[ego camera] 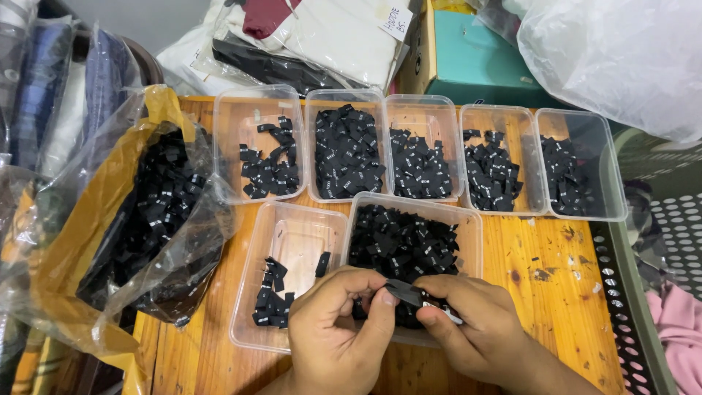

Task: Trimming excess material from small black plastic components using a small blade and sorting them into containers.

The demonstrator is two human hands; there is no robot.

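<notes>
My left hand (333, 329) and my right hand (472, 325) meet near the front of the wooden table (545, 285). Both pinch a small black fabric label (404, 292) between thumbs and fingers, over the front edge of a clear plastic tray (474, 219) heaped with black labels. My right hand also holds a few more labels under its fingers. Left of it, another clear tray (296, 227) holds a small pile of labels at its front corner.
Several clear trays (581, 124) of black labels line the back of the table. A big plastic bag (146, 212) of labels slumps at left. Folded bagged clothes, a teal box (475, 62) and a white bag sit behind. A perforated crate (643, 292) stands at right.
</notes>
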